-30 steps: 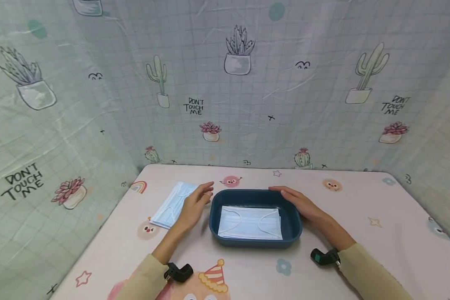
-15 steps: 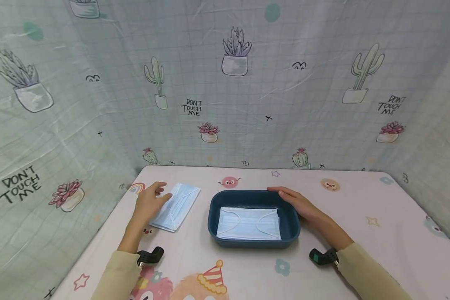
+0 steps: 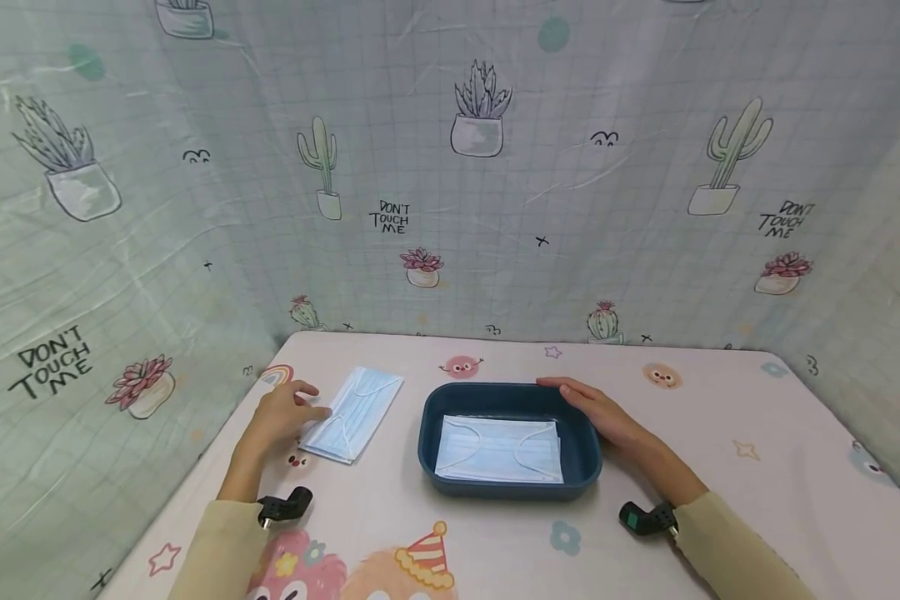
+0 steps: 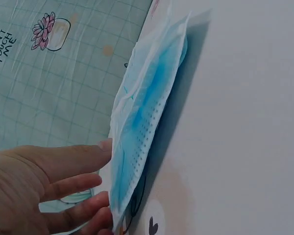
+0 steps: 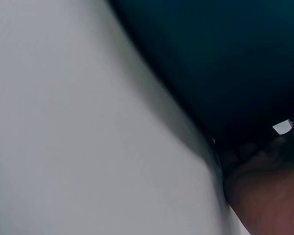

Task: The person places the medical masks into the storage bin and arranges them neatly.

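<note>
My left grip (image 3: 279, 414) has its fingertips (image 4: 104, 145) at the near left edge of the loose face mask (image 3: 354, 412), thumb on top and fingers under the raised edge, pinching it lightly. That mask lies on the tabletop (image 3: 757, 500), just left of the dark blue tray (image 3: 429, 417) and apart from it. My right grip (image 3: 603, 412) lies flat and relaxed against the tray's right rim, holding nothing. A stack of masks (image 3: 498, 448) lies inside the tray. A cactus-print cloth (image 3: 495, 208) hangs behind the tabletop.
</note>
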`<state>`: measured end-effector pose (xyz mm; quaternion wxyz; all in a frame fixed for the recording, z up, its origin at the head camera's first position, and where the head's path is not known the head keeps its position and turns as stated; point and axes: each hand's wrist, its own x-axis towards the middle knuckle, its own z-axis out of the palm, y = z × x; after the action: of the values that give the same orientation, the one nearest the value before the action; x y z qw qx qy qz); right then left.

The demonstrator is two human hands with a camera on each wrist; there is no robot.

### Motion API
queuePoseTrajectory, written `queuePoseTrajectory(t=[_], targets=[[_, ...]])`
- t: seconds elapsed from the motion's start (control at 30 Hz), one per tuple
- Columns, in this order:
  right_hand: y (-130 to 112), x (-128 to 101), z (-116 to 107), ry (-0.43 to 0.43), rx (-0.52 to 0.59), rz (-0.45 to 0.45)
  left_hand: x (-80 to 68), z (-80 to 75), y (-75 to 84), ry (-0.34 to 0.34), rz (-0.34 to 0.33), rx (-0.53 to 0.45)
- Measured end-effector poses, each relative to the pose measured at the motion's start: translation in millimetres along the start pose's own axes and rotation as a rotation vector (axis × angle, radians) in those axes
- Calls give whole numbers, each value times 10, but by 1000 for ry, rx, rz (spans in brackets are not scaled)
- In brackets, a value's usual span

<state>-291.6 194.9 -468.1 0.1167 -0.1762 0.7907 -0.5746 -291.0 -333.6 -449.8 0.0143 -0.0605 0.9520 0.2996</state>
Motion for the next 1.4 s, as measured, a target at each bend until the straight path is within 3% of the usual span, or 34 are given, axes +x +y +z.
queuePoseTrajectory(t=[0.43,0.77,1.27,1.4], targets=[[6,-7,-6,-6,-7,-1,-33,-25,80,-80,10,4],[16,7,-8,-5,-7,-2,-44,15,89,-91,-5,-15],[48,17,5,2,-9,-45,-93,34,185,-7,27,42],[44,24,1,2,-18,-51,-75,49,179,-11,22,34]])
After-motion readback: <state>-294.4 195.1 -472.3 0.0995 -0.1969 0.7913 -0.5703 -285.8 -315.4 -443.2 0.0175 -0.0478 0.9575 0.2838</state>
